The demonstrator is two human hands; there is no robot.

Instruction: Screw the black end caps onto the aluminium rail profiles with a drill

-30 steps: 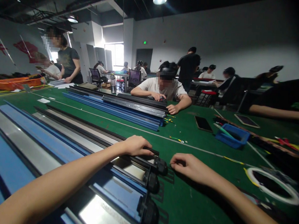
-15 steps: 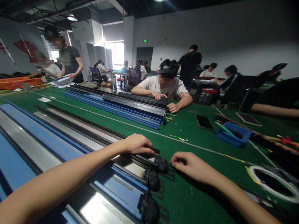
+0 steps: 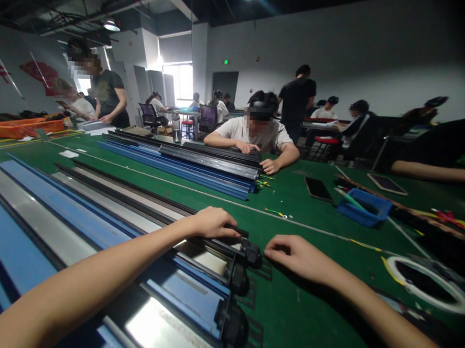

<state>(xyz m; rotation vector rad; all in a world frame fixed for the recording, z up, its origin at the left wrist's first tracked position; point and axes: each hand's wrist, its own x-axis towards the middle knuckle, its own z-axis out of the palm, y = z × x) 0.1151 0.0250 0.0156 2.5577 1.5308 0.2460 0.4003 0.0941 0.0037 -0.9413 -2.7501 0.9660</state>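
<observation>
Long metal profiles (image 3: 108, 208) in blue, silver and black lie side by side on the green table (image 3: 302, 315). Black round fittings (image 3: 236, 326) sit at their right ends, beside flat slotted black pieces. My left hand (image 3: 216, 223) rests over the end of the farthest profile, its fingers bent round the edge. Just right of the farthest fitting (image 3: 252, 254), my right hand (image 3: 290, 253) is curled with thumb and fingertips together; anything between them is too small to make out.
Across the table a person (image 3: 259, 128) leans over a second stack of profiles (image 3: 178, 163). To the right are a blue tray (image 3: 364, 208), two phones, a white ring (image 3: 426, 285) and cables. An orange bin (image 3: 22, 128) stands far left.
The standing person at the left has lowered the papers. A standing person in the background has shifted slightly. My hands look almost unchanged.
</observation>
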